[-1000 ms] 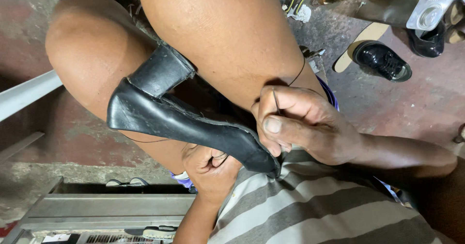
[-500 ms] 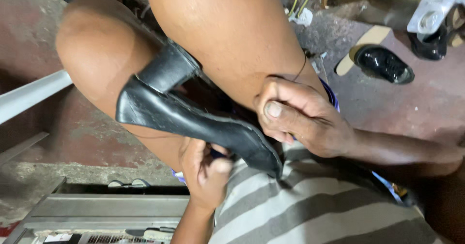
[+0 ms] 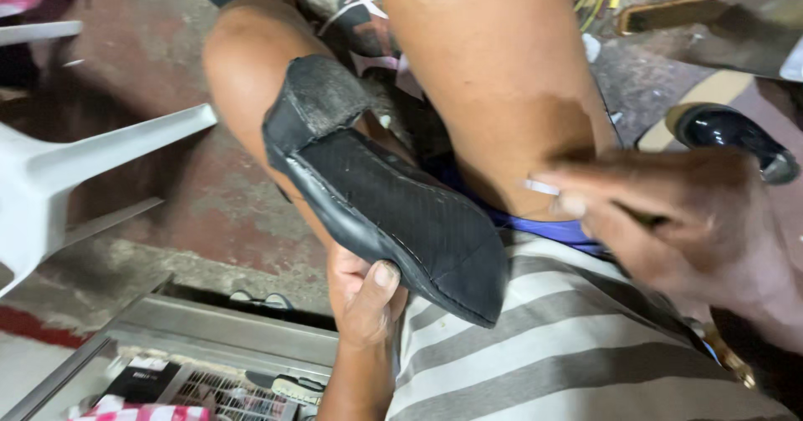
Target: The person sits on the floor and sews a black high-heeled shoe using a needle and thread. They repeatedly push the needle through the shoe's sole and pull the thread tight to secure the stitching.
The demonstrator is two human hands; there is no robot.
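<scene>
Now the shoe (image 3: 393,212) lay sole-up across the person's knees, its black ribbed sole and worn block heel facing the camera. Half a second before, it had shown its smooth leather side, with the right hand pinched on the toe end. So the shoe had been rolled over, and the underside was what the work had moved to.

The left hand (image 3: 364,291) held the shoe from below at the near edge of the sole, thumb pressed on the rim and fingers hidden under it; its grip was clamped on the shoe.

The right hand (image 3: 669,224) had come off the shoe and hung blurred to the right of it, just clear of the toe. Its fingers were drawn together around a small pale thing (image 3: 542,187) at the tips; what that was could not be made out.

A second shoe (image 3: 736,137), glossy black, lay on the floor at far right. A white chair (image 3: 100,158) stood at left, and a metal tray (image 3: 226,337) sat near, below the knees.
</scene>
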